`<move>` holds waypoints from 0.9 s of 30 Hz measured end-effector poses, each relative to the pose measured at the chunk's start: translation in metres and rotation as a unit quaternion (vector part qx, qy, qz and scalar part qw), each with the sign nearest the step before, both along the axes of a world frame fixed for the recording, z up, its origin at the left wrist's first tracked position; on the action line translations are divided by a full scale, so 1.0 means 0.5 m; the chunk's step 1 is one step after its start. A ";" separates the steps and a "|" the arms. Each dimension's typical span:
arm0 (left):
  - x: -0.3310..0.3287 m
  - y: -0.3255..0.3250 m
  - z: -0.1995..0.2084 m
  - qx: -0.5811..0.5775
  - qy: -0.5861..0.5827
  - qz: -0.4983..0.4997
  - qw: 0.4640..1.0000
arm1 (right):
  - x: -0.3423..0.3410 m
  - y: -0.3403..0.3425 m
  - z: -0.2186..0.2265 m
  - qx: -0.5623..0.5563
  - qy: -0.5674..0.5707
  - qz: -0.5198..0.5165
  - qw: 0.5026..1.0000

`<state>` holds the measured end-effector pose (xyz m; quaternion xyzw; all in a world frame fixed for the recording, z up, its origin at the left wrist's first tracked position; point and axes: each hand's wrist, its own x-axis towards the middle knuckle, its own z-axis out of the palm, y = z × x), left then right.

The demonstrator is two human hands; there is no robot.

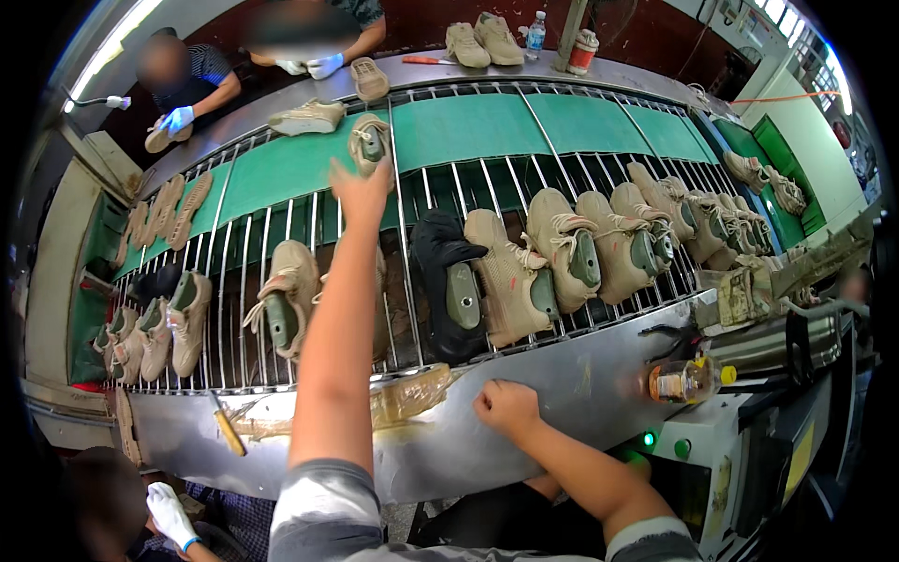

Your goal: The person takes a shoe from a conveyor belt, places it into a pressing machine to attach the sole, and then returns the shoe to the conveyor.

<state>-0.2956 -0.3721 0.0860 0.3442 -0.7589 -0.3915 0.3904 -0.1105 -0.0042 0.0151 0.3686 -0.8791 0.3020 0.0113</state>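
My left arm stretches far across the metal bars, and my left hand [363,195] is at the heel of a beige lace-up shoe [368,137] on the green conveyor belt [464,125]. Its thumb stands apart from the fingers, and a firm grip on the shoe does not show. A green shoe last fills the opening of that shoe. My right hand [507,406] is curled into a fist above the steel front ledge [552,375], with nothing visible in it. Nearest to that fist are a black shoe [444,328] and a beige shoe [506,300], both with green lasts, leaning on the bars.
Several beige shoes [618,239] line the rack at right, others [190,318] at left. Loose soles [190,211] lie on the far left belt. A yellow-handled tool [228,433] and a yellow-capped bottle [688,381] are on the near ledge. Co-workers' gloved hands [176,120] work across the line.
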 end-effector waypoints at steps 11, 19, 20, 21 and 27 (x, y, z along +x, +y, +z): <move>-0.226 -0.131 -0.211 0.061 0.000 0.060 0.996 | -0.019 0.002 -0.018 -0.015 0.013 0.002 1.000; -0.091 -0.160 -0.145 0.563 0.314 -0.095 0.758 | 0.013 -0.008 -0.012 -0.003 0.019 -0.020 1.000; -0.054 -0.121 -0.118 0.564 0.289 -0.103 0.766 | 0.018 -0.007 -0.005 0.002 0.019 -0.027 0.999; -0.027 -0.101 -0.091 0.566 0.268 -0.123 0.770 | 0.017 -0.010 0.003 0.006 0.018 -0.035 0.999; 0.362 0.217 0.161 0.545 0.249 -0.276 0.752 | 0.030 -0.011 0.019 -0.194 -0.346 -0.087 0.914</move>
